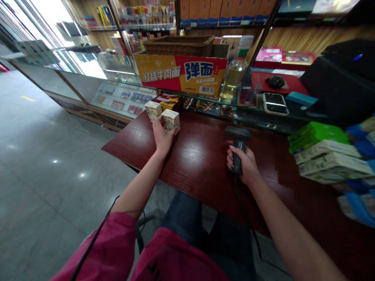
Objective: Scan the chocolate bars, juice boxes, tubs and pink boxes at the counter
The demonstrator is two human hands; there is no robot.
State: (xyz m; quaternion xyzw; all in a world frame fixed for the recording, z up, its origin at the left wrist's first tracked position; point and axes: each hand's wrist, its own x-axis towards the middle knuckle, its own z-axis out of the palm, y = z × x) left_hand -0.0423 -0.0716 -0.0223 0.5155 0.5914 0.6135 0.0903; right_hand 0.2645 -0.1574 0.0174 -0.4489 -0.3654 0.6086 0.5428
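At the far left part of the dark red wooden desk [202, 171], my left hand [163, 136] is closed on a small white and green drink carton [171, 119], thumb on one side and fingers on the other. A second, similar carton [153, 111] stands just to its left, close to the thumb. My right hand [243, 162] is wrapped round the handle of a black barcode scanner [238, 136], its head raised above the desk and its cable hanging down past the desk's edge.
Stacked green and white packs [325, 156] lie at the right, beside blue-wrapped goods. Behind the desk a glass counter holds a noodle box [181, 74] with a wicker basket [178, 45], a bottle [234, 74], a phone [275, 103] and a mouse [276, 81].
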